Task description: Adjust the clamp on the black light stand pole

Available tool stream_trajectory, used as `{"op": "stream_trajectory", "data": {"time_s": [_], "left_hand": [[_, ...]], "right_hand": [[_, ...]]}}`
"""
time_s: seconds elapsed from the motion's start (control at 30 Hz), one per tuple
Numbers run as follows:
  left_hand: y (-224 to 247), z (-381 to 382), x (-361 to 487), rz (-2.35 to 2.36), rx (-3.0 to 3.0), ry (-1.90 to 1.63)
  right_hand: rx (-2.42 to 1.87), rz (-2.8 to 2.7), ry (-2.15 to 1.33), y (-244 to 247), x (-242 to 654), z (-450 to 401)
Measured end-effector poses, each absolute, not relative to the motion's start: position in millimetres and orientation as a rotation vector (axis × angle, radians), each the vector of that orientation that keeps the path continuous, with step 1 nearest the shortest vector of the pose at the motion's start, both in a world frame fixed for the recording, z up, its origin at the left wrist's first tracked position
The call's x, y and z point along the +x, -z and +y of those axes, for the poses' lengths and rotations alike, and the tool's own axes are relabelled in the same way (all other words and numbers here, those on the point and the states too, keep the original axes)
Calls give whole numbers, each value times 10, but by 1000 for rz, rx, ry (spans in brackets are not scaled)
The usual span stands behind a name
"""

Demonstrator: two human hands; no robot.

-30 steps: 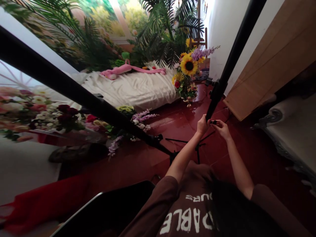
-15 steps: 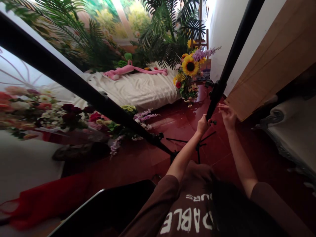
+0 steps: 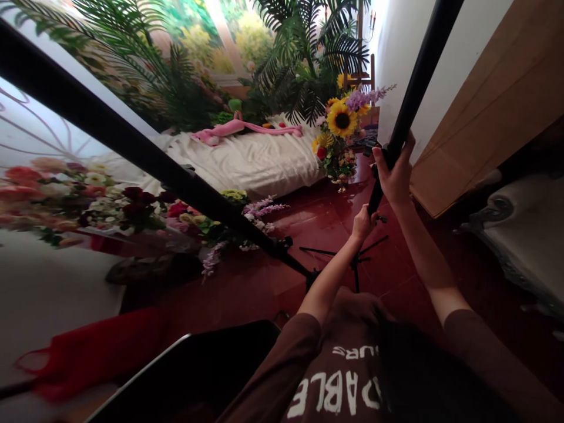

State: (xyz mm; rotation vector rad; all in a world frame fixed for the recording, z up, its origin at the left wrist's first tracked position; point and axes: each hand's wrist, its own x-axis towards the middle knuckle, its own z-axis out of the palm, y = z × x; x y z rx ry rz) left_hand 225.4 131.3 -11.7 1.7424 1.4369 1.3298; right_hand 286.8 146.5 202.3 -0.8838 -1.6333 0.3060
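A black light stand (image 3: 416, 97) rises on the right, its thin legs spread on the red floor. My left hand (image 3: 363, 224) is wrapped round its lower pole, beside a small clamp knob (image 3: 382, 219). Higher up, my right hand (image 3: 396, 175) grips the same stand at its upper collar, thumb on the near side and fingers partly hidden behind the pole. A second black stand (image 3: 145, 155) slants across the left of the view; neither hand touches it.
Flower bunches (image 3: 118, 202) line the left side. A cream-draped platform (image 3: 255, 161) bears a pink plush toy (image 3: 229, 128). Sunflowers (image 3: 342, 120) stand beyond the stand. A brown board (image 3: 467, 123) leans at right, near a pale ornate sofa (image 3: 529, 217). A red bag (image 3: 97, 352) lies lower left.
My right hand has moved up and left from beside the pole and closed round the stand's collar. My left hand keeps its hold on the lower pole.
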Motion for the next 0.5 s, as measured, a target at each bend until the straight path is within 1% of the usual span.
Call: {"op": "stream_trajectory", "data": {"time_s": [0.13, 0.5], "left_hand": [[121, 1305, 2254, 1419, 1739, -1336], [80, 1255, 2247, 1390, 1735, -1335]], "right_hand": [[-996, -1587, -274, -1987, 2898, 1453], [-903, -1621, -292, -1909, 2943, 1535]]}}
